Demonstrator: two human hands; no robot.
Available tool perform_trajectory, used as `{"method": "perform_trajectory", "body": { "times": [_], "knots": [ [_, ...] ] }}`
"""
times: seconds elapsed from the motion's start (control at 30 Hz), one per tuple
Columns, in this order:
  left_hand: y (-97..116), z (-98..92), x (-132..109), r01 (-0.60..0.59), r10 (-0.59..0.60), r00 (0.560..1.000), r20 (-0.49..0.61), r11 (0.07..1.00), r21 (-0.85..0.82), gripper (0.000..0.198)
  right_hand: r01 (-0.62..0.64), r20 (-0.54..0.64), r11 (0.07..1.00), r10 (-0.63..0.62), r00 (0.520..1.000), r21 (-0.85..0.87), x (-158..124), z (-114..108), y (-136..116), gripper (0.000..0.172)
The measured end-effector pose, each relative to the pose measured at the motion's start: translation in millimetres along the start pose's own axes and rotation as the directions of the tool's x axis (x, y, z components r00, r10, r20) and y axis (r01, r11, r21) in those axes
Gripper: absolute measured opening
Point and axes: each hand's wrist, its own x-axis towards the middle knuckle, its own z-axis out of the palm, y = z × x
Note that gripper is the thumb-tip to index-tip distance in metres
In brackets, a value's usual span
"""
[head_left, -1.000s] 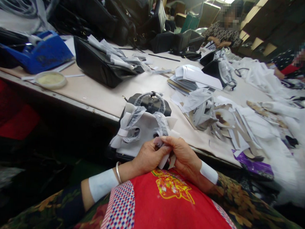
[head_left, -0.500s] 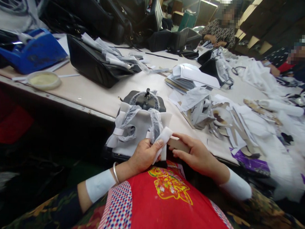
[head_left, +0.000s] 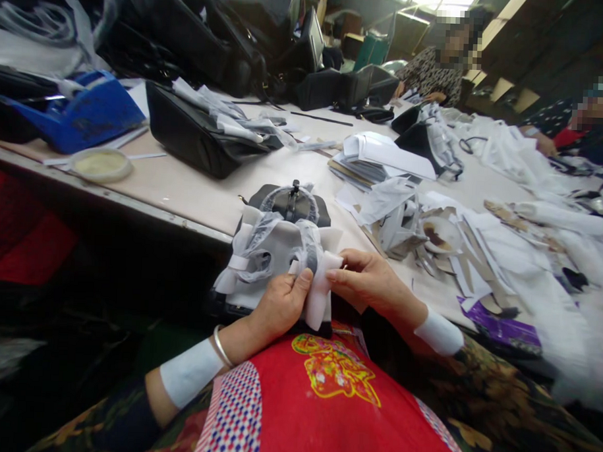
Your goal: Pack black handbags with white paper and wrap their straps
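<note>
A small black handbag [head_left: 309,210] lies at the table's front edge, close to my apron. White sheet foam covers its front, and its handles [head_left: 309,239] are wrapped in clear plastic. My left hand [head_left: 281,303] is closed at the base of the right-hand handle, thumb pressing against a white foam strip [head_left: 318,302]. At that strip's upper end, the thumb and fingers of my right hand [head_left: 373,280] pinch its edge. Around the left part of the handle sits another white foam wrap [head_left: 228,275]. Part of a beige strip shows below my right hand, mostly hidden.
Stacked white paper [head_left: 383,153] and scraps lie beyond my right hand, with a purple packet [head_left: 506,325] at the table edge. On the left are a larger black bag [head_left: 186,130], a blue holder [head_left: 88,110] and a round dish [head_left: 100,165]. Two people sit across.
My right hand has moved left and in, from holding a beige strip to pinching the foam strip's edge. The foam strip now stands more upright along the handle. The view has shifted slightly.
</note>
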Motion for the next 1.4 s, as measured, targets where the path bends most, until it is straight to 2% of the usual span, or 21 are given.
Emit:
{"method": "perform_trajectory", "body": {
  "times": [0.13,0.27,0.4,0.53,0.63,0.77,0.83,0.97,1.07,1.13,1.2,1.23,1.3,1.4],
  "knots": [
    [-1.5,-2.6,2.5,-0.031,0.031,1.000,-0.002,0.999,0.028,0.055,0.039,-0.046,0.994,-0.043,0.998,-0.102,2.2,4.8,-14.7,0.022],
    [-1.8,-3.7,2.9,-0.026,0.025,1.000,0.014,0.999,0.032,0.056,-0.045,-0.044,0.995,0.049,0.998,0.085,5.4,13.8,-18.9,0.025],
    [-1.5,-7.6,1.7,-0.020,0.021,0.996,0.081,1.000,-0.009,0.060,-0.088,-0.056,0.962,0.106,0.993,0.257,5.8,21.4,-16.7,0.028],
    [-0.5,-7.3,0.3,-0.090,0.084,0.989,0.121,0.995,0.045,0.064,-0.116,-0.079,0.941,0.148,0.986,0.318,4.2,23.4,-12.8,0.031],
    [-0.9,-2.4,1.7,-0.112,0.100,0.991,0.093,0.985,0.128,0.060,-0.132,-0.098,0.944,0.169,0.981,0.304,3.1,21.9,-10.2,0.033],
    [-2.1,5.3,5.7,-0.056,0.052,0.998,0.024,0.974,0.219,0.058,-0.111,-0.118,0.958,0.146,0.982,0.266,3.1,20.9,-10.6,0.032],
    [-1.3,8.5,6.6,-0.029,0.027,1.000,0.015,0.980,0.198,0.058,-0.107,-0.118,0.951,0.146,0.982,0.289,3.7,21.8,-10.9,0.032],
    [4.9,15.1,4.8,0.139,-0.135,0.989,0.055,0.987,-0.076,0.057,-0.142,-0.086,0.932,0.181,0.980,0.335,6.9,21.6,-7.6,0.031],
    [8.9,18.4,3.1,0.213,-0.190,0.975,0.113,0.946,-0.245,0.055,-0.072,-0.040,0.970,0.084,0.996,0.231,10.7,13.0,-3.5,0.033],
    [8.4,18.7,3.0,0.204,-0.179,0.977,0.119,0.946,-0.252,0.055,0.019,-0.058,0.996,-0.013,0.998,0.093,12.7,0.4,0.7,0.033],
    [5.4,17.8,3.6,0.189,-0.166,0.980,0.112,0.953,-0.238,0.058,0.149,-0.114,0.985,-0.158,0.981,-0.082,13.1,-17.1,8.5,0.027],
    [3.4,17.1,4.2,0.184,-0.161,0.980,0.116,0.954,-0.235,0.060,0.225,-0.109,0.956,-0.248,0.963,-0.187,12.3,-26.7,14.1,0.025],
    [-0.2,16.2,5.3,0.183,-0.156,0.980,0.126,0.951,-0.248,0.062,0.366,0.007,0.847,-0.394,0.919,-0.384,8.5,-44.7,27.8,0.034],
    [-2.9,16.7,7.0,0.192,-0.161,0.978,0.131,0.940,-0.283,0.061,0.524,0.238,0.680,-0.474,0.848,-0.513,-2.4,-59.3,45.8,0.047]
  ]
}}
